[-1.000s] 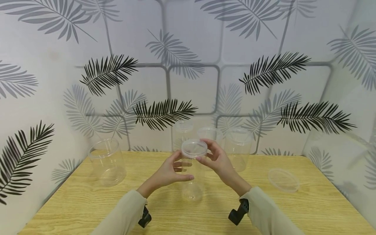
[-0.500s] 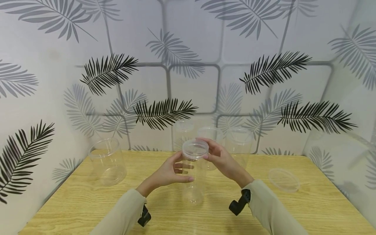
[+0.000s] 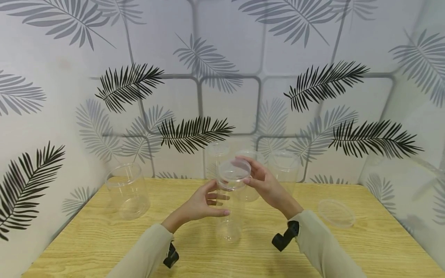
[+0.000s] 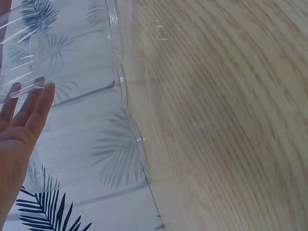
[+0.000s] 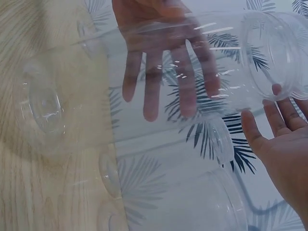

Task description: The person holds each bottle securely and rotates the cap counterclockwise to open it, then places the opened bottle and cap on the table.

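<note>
A tall clear plastic jar [image 3: 229,218] stands upright near the middle of the table in the head view. My left hand [image 3: 198,201] holds it around its side, thumb in front and fingers behind. Through the clear wall, the right wrist view shows the fingers of that hand [image 5: 168,67]. My right hand [image 3: 267,184] pinches a clear round lid [image 3: 235,170] by its rim, just above the jar's mouth and slightly tilted. In the left wrist view only part of the left hand [image 4: 21,130] appears, at the left edge.
A wide clear jar [image 3: 128,195] without a lid stands at the left. Behind the hands are more clear jars, among them a narrow one [image 3: 218,150] and a wide one [image 3: 284,164]. A clear flat disc [image 3: 336,213] lies on the wooden table [image 3: 194,255] at the right.
The lid has come up off the jar's mouth in my right hand, moving up and slightly right. My left hand stays around the jar.
</note>
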Motion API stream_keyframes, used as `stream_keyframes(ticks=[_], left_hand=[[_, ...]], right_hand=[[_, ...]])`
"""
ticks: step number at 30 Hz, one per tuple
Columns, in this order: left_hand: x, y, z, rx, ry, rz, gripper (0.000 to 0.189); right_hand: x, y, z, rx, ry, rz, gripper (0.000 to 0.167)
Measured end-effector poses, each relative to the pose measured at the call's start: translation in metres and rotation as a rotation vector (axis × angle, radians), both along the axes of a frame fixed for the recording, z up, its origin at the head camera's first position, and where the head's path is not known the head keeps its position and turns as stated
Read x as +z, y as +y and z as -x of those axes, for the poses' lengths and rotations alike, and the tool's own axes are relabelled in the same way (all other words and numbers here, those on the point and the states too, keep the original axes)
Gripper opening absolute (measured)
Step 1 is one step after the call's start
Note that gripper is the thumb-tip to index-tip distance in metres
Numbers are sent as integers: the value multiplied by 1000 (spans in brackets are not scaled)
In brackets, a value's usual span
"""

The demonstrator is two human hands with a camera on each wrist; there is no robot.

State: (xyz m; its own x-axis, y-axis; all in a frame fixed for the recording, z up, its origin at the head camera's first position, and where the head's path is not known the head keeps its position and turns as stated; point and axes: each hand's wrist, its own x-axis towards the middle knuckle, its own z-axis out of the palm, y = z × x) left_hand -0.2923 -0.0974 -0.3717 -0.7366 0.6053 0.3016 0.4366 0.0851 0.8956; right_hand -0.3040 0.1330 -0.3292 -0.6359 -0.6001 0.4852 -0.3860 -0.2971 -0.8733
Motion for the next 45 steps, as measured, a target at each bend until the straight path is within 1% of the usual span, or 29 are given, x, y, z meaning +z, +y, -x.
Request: stream_keyframes(ticks=[4, 8, 13, 15, 17, 21, 24, 28, 33, 37, 40, 45], left_hand=[[0, -5, 1, 19, 10, -2, 70], [-1, -13, 5, 52, 28, 4, 70], [-2, -26, 10, 108, 58, 21, 71], [-3, -32, 13, 132, 69, 21, 68], [-4, -38, 15, 156, 84, 18, 67], [-4, -50, 18, 208, 108, 16, 58], [-4, -60, 22, 262, 127, 20, 52], [-3, -72, 28, 332, 136, 25, 50], [2, -84, 33, 399, 138, 36, 55], [5, -93, 37, 452, 141, 48, 64], [6, -99, 41, 492, 145, 52, 68], [6, -108, 46, 570, 138, 90, 76]], right_hand=[[3, 7, 0, -26, 27, 22, 56], [4, 18, -1, -58, 44, 37, 54], [3, 36, -2, -117, 26, -3, 55], [1, 44, -2, -137, 31, -27, 55], [-2, 52, -1, -157, 44, -56, 55], [-9, 67, 0, -202, 63, -118, 56], [-13, 77, -1, -265, 51, -200, 58], [-19, 91, -2, -333, 18, -320, 59], [-27, 109, -3, -382, 15, -412, 60], [-33, 123, -1, -433, 54, -476, 61], [-38, 133, 0, -477, 75, -525, 62], [-48, 149, 4, -534, 71, -601, 63]])
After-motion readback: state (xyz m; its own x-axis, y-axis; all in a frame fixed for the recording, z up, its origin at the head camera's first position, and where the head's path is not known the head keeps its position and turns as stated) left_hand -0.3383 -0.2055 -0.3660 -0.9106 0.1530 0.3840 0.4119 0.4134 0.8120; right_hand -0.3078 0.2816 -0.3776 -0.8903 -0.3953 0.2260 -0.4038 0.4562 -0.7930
